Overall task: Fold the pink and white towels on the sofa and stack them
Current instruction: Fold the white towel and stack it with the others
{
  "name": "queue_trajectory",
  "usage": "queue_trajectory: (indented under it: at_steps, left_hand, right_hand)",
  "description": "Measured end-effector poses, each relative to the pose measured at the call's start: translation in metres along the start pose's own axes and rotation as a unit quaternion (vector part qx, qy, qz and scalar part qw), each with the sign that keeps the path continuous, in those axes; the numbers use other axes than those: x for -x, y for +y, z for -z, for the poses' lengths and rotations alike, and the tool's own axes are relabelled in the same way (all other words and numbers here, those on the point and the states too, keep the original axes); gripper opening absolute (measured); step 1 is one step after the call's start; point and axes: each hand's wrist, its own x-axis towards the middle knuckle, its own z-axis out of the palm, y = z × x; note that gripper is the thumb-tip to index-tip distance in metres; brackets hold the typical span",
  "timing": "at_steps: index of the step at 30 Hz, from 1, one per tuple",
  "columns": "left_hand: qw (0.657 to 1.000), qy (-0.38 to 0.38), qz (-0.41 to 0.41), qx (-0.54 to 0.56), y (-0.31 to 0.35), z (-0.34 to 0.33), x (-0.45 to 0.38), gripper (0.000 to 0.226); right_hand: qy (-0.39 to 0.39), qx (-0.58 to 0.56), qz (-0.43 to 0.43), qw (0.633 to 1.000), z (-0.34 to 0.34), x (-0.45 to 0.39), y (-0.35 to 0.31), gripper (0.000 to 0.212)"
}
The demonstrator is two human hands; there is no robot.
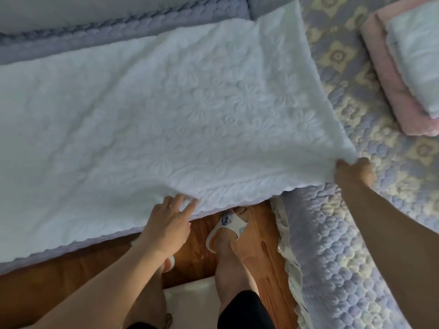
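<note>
A large white towel with an embossed flower pattern lies spread flat across the sofa seat. My right hand pinches its near right corner. My left hand rests with fingers spread on the towel's near edge, holding nothing that I can see. At the far right a folded white towel sits on top of a folded pink towel.
The sofa wears a quilted blue and yellow flowered cover that hangs over its front. Grey-blue back cushions run along the top. Below are a wooden floor and my foot in a white slipper.
</note>
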Motion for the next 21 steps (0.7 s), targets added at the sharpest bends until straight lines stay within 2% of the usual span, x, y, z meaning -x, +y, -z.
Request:
queue_trajectory:
  at_steps: [2, 4, 6, 8, 9, 11, 13, 14, 15, 16, 19, 21]
  left_hand:
    - [0.999, -0.020, -0.023, 0.018, 0.007, 0.002, 0.001, 0.059]
    - [0.998, -0.006, -0.014, 0.057, 0.003, 0.006, 0.000, 0.053]
    - [0.995, 0.040, 0.019, 0.085, -0.009, 0.013, 0.002, 0.050]
    - [0.987, 0.118, 0.077, 0.071, -0.027, 0.019, 0.004, 0.049]
    - [0.981, 0.151, 0.106, 0.057, -0.039, 0.018, 0.004, 0.050]
    - [0.970, 0.192, 0.147, 0.015, -0.069, 0.013, 0.001, 0.055]
    - [0.962, 0.212, 0.172, -0.035, -0.109, 0.008, -0.012, 0.058]
    - [0.957, 0.214, 0.186, -0.059, -0.131, 0.009, -0.022, 0.058]
    - [0.953, 0.212, 0.202, -0.080, -0.151, 0.011, -0.035, 0.059]
    - [0.949, 0.210, 0.219, -0.083, -0.167, 0.013, -0.048, 0.060]
    - [0.936, 0.241, 0.256, -0.012, -0.186, 0.011, -0.081, 0.066]
    - [0.928, 0.254, 0.274, -0.001, -0.178, 0.009, -0.090, 0.070]
  right_hand:
    - [0.013, -0.002, -0.016, 1.000, 0.004, -0.003, 0.002, 0.049]
    - [0.072, 0.055, 0.016, 0.996, 0.000, 0.007, -0.004, 0.047]
    - [0.123, 0.108, 0.122, 0.979, -0.015, 0.041, -0.020, 0.060]
    - [0.036, 0.095, 0.260, 0.960, -0.043, 0.094, -0.044, 0.064]
    - [-0.016, 0.107, 0.337, 0.935, -0.061, 0.122, -0.057, 0.062]
    - [-0.088, 0.141, 0.484, 0.859, -0.101, 0.164, -0.080, 0.059]
    - [-0.127, 0.160, 0.575, 0.792, -0.132, 0.175, -0.105, 0.056]
    - [-0.129, 0.168, 0.601, 0.770, -0.147, 0.165, -0.117, 0.056]
    - [-0.115, 0.179, 0.609, 0.764, -0.159, 0.148, -0.128, 0.057]
    - [-0.093, 0.194, 0.594, 0.775, -0.166, 0.124, -0.139, 0.058]
    - [-0.035, 0.276, 0.467, 0.839, -0.158, 0.032, -0.164, 0.060]
    - [-0.005, 0.301, 0.412, 0.860, -0.135, -0.009, -0.167, 0.060]
